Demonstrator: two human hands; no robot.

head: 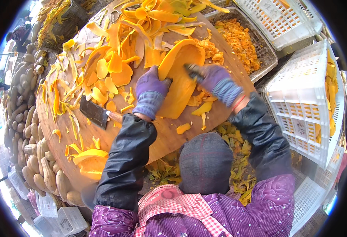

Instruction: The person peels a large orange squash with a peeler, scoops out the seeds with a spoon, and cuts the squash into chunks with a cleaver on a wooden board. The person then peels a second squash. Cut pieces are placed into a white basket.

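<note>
In my left hand (152, 84), gloved in purple, is the left edge of a long orange pumpkin piece (176, 99) with a hollowed inner face. My right hand (216, 79), also gloved and blurred, has its dark fingertips at that hollow face; whether they hold a small tool is unclear. Stringy pumpkin pulp (210, 49) lies beside the piece's upper right. To the left of my left wrist a cleaver (93, 112) with a wooden handle rests flat on the wooden tabletop (152, 142). Another pumpkin piece (92, 170) sits near my left forearm.
Peelings and slices (149, 17) are heaped across the far tabletop. A metal tray (268, 59) of pulp stands beyond the right edge, near white plastic crates (297, 83). Whole pumpkins (44, 174) pile up at left. Peelings (238, 154) cover the ground below the table.
</note>
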